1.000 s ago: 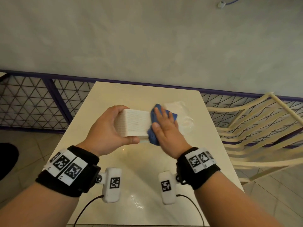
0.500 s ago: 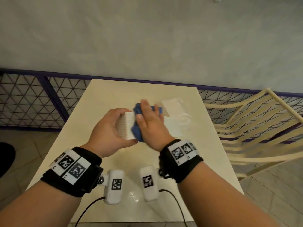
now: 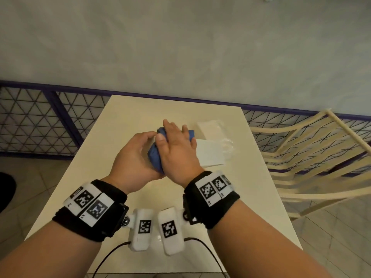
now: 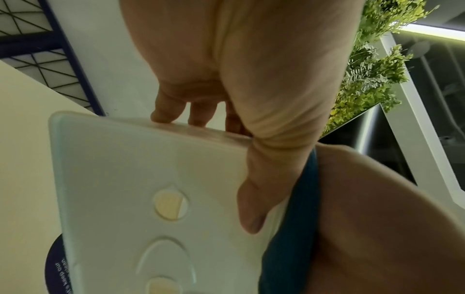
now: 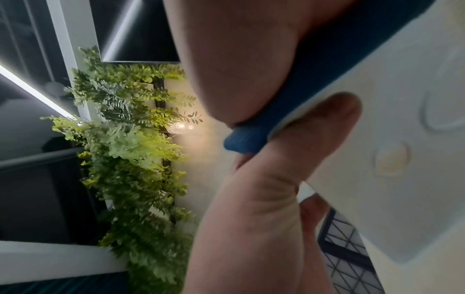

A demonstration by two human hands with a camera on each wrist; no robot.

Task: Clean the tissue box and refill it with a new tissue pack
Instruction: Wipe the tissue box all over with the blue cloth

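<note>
My left hand (image 3: 136, 157) grips the left end of the white tissue box (image 3: 210, 153), held above the table; its thumb (image 4: 251, 199) lies on the box's smooth underside (image 4: 151, 179). My right hand (image 3: 176, 149) presses a blue cloth (image 3: 154, 157) flat against the box with straight fingers, right beside the left hand. The cloth (image 4: 289, 238) wraps over the box's edge. Both hands hide most of the box; only its right end shows. A new tissue pack (image 3: 210, 127) in clear plastic lies on the table just behind the box.
The cream table (image 3: 140, 113) stands against a purple mesh railing (image 3: 40, 127) and a pale wall. A cream slatted chair (image 3: 311, 157) stands close to the table's right edge. A dark round sticker (image 4: 54, 264) shows on the tabletop under the box.
My right hand has slid the blue cloth leftward along the box until it meets my left hand, uncovering the box's right end. The left hand keeps its grip.
</note>
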